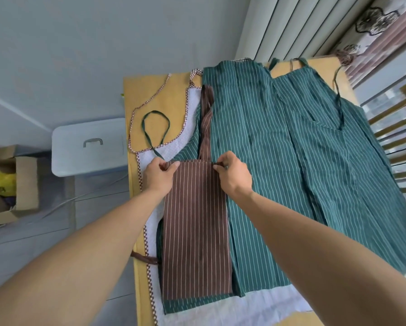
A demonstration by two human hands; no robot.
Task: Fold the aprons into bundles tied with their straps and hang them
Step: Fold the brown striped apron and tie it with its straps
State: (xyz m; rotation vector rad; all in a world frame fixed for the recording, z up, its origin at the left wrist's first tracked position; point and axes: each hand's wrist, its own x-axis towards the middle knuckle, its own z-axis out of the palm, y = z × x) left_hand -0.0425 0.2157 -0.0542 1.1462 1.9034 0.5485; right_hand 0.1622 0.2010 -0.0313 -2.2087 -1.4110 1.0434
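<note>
Table (166, 95): left hand (158, 176), right hand (234, 175) pinch brown apron (195, 227) corners.

The left hand (159, 175) and right hand (233, 175) pinched the far corners of a folded brown striped apron (196, 234); it lay atop green striped aprons (279, 161) and a white apron (192, 128) on the tabletop (155, 95).
</note>
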